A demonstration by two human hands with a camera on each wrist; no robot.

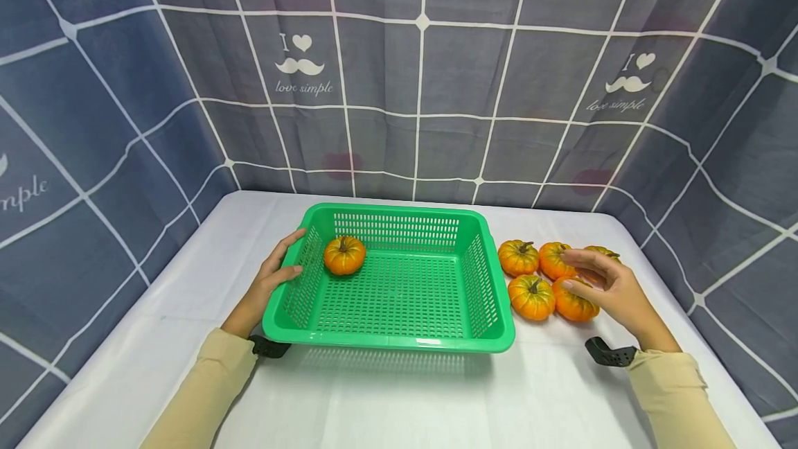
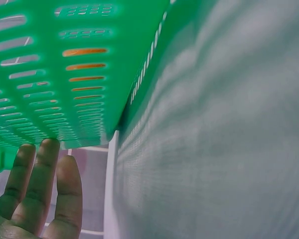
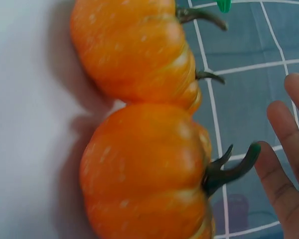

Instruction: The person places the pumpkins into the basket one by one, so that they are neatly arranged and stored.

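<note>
A green plastic basket (image 1: 399, 344) with slotted walls stands on the table, a small orange pumpkin (image 1: 344, 256) inside near its left wall. My left hand (image 1: 272, 281) touches the basket's left side, thumb and fingertips at the rim. In the left wrist view, its fingers (image 2: 45, 169) are straight against the slotted wall (image 2: 50, 89). Over the group of small pumpkins to the right, my right hand (image 1: 614, 289) hovers with fingers spread and slightly bent. Closest to it is the front right pumpkin (image 1: 575, 305). In the right wrist view, fingertips come close to a pumpkin's stem (image 3: 234, 172).
Several pumpkins (image 1: 532, 298) cluster just right of the basket. A white cloth (image 1: 374, 407) covers the table. Dark grid-patterned curtains (image 1: 380, 137) enclose the back and both sides. Each wrist wears a black band (image 1: 611, 353).
</note>
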